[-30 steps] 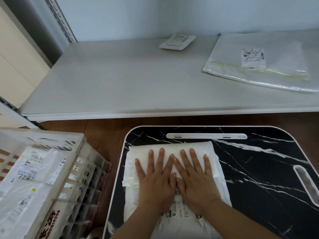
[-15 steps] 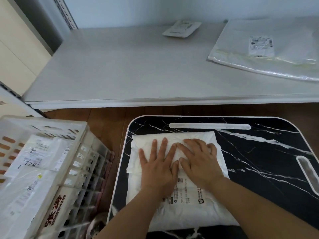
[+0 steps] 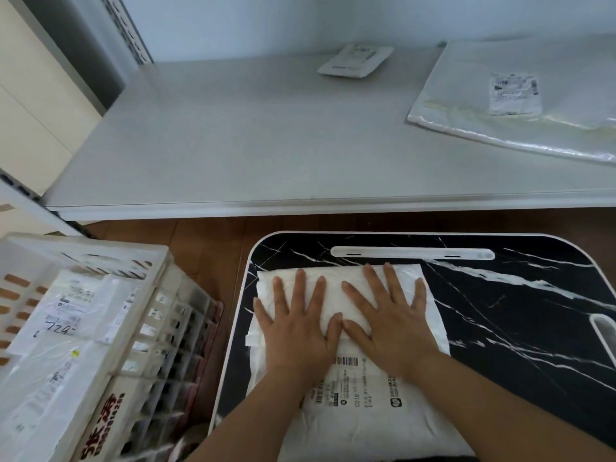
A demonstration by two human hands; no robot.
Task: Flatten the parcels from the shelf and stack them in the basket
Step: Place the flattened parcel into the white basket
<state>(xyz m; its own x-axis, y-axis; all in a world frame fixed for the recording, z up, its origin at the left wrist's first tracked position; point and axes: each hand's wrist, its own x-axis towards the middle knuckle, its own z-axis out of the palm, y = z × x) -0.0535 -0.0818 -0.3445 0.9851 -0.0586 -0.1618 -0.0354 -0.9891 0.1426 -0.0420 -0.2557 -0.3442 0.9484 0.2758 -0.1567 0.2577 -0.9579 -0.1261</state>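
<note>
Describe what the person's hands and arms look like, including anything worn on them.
Both the left hand and the right hand are bare: no gloves, rings, watch or bracelet show. The forearms are uncovered as far as the bottom edge of the picture, with no sleeve or cuff in view. The fingernails look short and unpainted. No marks or bandages can be made out.

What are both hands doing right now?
Left hand: open, fingers spread, pressing flat on the white parcel.
Right hand: open, fingers spread, pressing flat on the same parcel.
</note>
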